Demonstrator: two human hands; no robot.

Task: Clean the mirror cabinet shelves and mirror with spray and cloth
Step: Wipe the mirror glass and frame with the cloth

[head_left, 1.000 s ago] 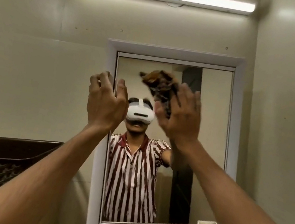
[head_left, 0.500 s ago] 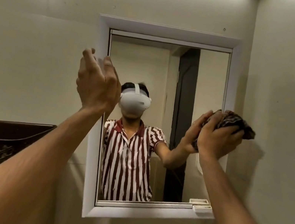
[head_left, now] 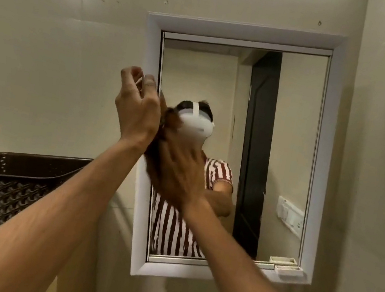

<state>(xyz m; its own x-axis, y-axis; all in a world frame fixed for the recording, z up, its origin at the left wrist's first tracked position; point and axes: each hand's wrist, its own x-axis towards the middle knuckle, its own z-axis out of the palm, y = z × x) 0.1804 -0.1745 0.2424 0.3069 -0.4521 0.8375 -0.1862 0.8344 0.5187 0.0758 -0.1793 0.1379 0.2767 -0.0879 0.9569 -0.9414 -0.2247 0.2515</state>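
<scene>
My left hand (head_left: 137,108) is raised at the left edge of the white rectangular mirror cabinet frame (head_left: 322,155), its fingers curled. I cannot tell whether they clasp the frame or only rest against it. My right hand (head_left: 178,171) is just below and beside it, smeared by motion blur. It holds a crumpled brown cloth (head_left: 165,126) against the lower left part of the tall wall mirror (head_left: 289,141). The two hands are close together, the left wrist crossing in front of the cloth.

I judge the task to be in its mirror-wiping stage. The cloth is working the left side of the glass, and the right half and top have no cloth on them. The cabinet looks shut, so its shelves are hidden and I cannot say whether they are clean. No spray bottle is in view.

The glass looks clear and bright, with no foam, drips or streaks that I can make out. It reflects a person in a red-and-white striped shirt, a dark doorway and a wall switch plate. A small white tray (head_left: 289,271) sits on the frame's bottom right ledge. A dark brown perforated plastic basket (head_left: 1,185) stands to the left, well apart from the mirror.
</scene>
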